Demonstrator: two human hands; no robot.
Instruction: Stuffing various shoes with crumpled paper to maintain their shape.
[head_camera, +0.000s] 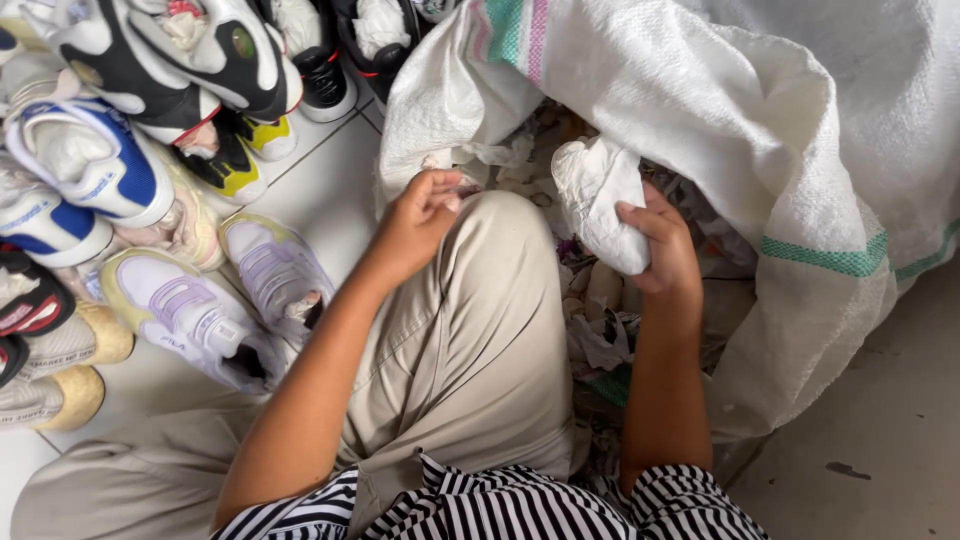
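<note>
My right hand (662, 250) grips a crumpled wad of white paper (598, 195) over the open woven sack (800, 170), my left hand (422, 215) pinched shut at the sack's rim, where, I judge, a slack grip could drop the wad among the scraps.

Pale lavender strapped sneakers (205, 318) laid on the white tiled floor (320, 180), blue-and-white leather sneakers (85, 160) stacked beside them, black-and-white high-top sneakers (190, 50) piled above, black-and-yellow sneakers (240, 150) tucked beneath, grey concrete floor (880, 450) seen at right, beige trousers (470, 340) bent at the knee.
</note>
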